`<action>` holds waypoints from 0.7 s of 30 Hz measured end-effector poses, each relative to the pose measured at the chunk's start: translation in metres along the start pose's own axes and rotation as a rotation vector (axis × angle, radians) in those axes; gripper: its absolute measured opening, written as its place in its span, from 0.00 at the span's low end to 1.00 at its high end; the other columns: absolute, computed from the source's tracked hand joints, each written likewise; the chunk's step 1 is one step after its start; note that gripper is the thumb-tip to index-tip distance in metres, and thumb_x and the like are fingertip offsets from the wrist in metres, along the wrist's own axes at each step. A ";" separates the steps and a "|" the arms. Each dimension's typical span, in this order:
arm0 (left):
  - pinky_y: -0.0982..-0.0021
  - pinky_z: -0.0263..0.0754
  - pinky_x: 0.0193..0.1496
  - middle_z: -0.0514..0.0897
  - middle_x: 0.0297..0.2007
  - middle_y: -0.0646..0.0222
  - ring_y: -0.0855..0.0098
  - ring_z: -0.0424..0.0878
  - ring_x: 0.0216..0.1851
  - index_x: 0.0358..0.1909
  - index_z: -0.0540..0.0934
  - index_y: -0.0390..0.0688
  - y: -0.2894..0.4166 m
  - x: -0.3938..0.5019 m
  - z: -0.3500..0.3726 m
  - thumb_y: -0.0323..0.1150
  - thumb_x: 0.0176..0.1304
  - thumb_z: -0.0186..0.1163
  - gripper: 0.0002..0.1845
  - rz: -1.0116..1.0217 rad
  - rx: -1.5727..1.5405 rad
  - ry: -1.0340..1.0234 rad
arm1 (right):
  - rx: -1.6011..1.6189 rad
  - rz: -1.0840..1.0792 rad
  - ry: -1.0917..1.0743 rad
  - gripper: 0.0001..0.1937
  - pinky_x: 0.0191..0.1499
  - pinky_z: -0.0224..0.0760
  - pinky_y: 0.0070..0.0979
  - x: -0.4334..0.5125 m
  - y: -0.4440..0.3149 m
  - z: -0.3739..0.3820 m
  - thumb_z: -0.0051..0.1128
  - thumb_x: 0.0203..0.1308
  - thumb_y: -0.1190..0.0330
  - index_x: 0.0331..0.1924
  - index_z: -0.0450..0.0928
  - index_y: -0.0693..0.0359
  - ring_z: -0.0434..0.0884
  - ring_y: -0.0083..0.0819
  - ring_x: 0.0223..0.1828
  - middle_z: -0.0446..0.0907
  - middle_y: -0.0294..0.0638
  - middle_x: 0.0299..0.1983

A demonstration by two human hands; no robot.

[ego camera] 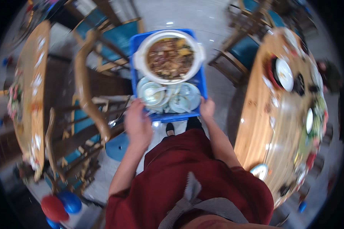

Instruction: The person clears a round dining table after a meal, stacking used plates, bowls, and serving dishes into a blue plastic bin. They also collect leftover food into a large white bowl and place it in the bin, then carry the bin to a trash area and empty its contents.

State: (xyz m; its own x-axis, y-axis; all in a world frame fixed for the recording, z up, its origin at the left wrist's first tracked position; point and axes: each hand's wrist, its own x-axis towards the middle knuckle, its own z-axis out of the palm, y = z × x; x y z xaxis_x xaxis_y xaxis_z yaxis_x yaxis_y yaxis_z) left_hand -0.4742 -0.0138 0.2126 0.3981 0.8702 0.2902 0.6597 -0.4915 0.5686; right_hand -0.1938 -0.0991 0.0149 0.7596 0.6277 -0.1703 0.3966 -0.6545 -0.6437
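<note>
A blue plastic bin is carried level in front of my body. My left hand, blurred, grips it at its near left corner. At the near right edge, my right hand has hold of the rim. The far half of the bin is taken up by a large white two-handled pot, which contains brown food scraps in liquid. Nearer to me lie stacked pale bowls and small dishes with white spoons among them. Lower dishes are partly hidden.
On the right, a long wooden table bears plates, a white dish and flowers. Wooden chairs with teal seats flank the aisle. A curved wooden rail and another table stand left. Balloons are at lower left.
</note>
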 end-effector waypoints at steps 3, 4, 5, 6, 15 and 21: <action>0.52 0.55 0.71 0.61 0.67 0.39 0.42 0.60 0.68 0.66 0.60 0.29 -0.037 -0.010 0.074 0.28 0.66 0.53 0.28 -0.364 0.066 -0.057 | -0.018 -0.094 -0.079 0.14 0.40 0.73 0.49 0.004 0.001 -0.002 0.54 0.65 0.63 0.41 0.76 0.69 0.81 0.60 0.38 0.82 0.61 0.34; 0.53 0.53 0.71 0.59 0.67 0.35 0.39 0.59 0.68 0.67 0.58 0.27 -0.054 -0.013 0.092 0.30 0.67 0.52 0.29 -0.575 0.083 -0.097 | -0.028 -0.147 -0.076 0.14 0.41 0.73 0.48 0.008 0.002 -0.003 0.54 0.65 0.64 0.42 0.76 0.69 0.81 0.60 0.38 0.82 0.61 0.35; 0.51 0.58 0.68 0.64 0.63 0.37 0.40 0.64 0.64 0.68 0.58 0.31 -0.068 -0.016 0.106 0.30 0.68 0.53 0.30 -0.633 0.126 -0.048 | -0.003 -0.206 -0.117 0.13 0.43 0.73 0.48 0.012 0.003 -0.005 0.54 0.65 0.65 0.44 0.75 0.70 0.81 0.59 0.40 0.82 0.62 0.36; 0.50 0.61 0.65 0.68 0.59 0.39 0.41 0.67 0.61 0.67 0.60 0.34 -0.082 -0.020 0.115 0.31 0.69 0.51 0.27 -0.619 0.059 0.058 | -0.028 -0.245 -0.186 0.14 0.44 0.73 0.48 0.020 0.004 -0.010 0.54 0.65 0.66 0.45 0.75 0.70 0.81 0.59 0.41 0.82 0.62 0.38; 0.50 0.72 0.52 0.78 0.41 0.51 0.49 0.76 0.48 0.40 0.78 0.39 -0.109 -0.007 0.131 0.34 0.69 0.48 0.11 -0.850 0.144 0.094 | -0.102 -0.434 -0.394 0.21 0.53 0.70 0.43 0.126 -0.016 -0.001 0.59 0.57 0.72 0.54 0.69 0.72 0.78 0.58 0.51 0.79 0.62 0.46; 0.55 0.72 0.55 0.80 0.45 0.55 0.54 0.78 0.51 0.39 0.80 0.43 -0.109 -0.015 0.136 0.34 0.63 0.51 0.10 -0.935 0.048 0.170 | 0.218 -0.126 -0.602 0.20 0.46 0.72 0.30 0.196 -0.029 0.012 0.57 0.60 0.71 0.54 0.71 0.72 0.77 0.32 0.42 0.79 0.43 0.44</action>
State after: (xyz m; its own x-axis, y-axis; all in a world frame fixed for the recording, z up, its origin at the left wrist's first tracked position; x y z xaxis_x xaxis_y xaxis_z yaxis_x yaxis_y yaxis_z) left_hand -0.4650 0.0223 0.0416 -0.4003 0.9031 -0.1557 0.6910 0.4091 0.5959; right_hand -0.0626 0.0476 -0.0086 0.2673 0.8617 -0.4313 0.3019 -0.4999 -0.8118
